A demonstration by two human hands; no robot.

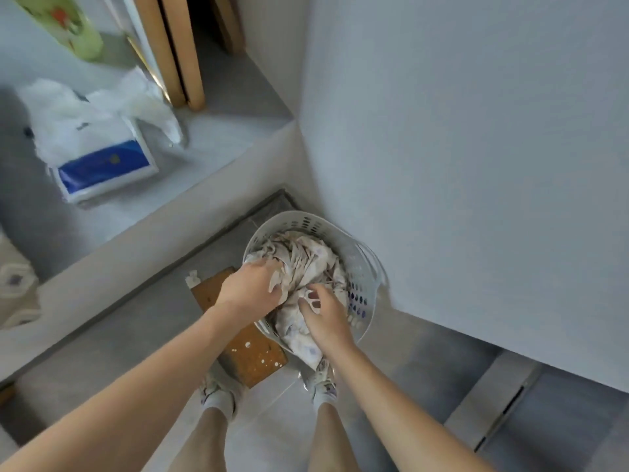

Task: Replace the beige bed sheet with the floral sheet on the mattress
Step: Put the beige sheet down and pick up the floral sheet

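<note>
Fingers of both my left hand [250, 287] and right hand [323, 310] clutch the floral sheet [306, 264] bunched in the basket [360, 264]; soft, limp, light, so I'd grab deep folds.

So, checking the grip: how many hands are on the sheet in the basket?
2: the left hand grips the sheet at the basket's near-left rim; the right hand grips it nearer the front.

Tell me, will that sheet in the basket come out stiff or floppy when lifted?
Probably floppy: the sheet lies crumpled in soft folds, and one end droops over the basket rim. Likely light, but bulky; both the left hand and right hand grip it.
</note>
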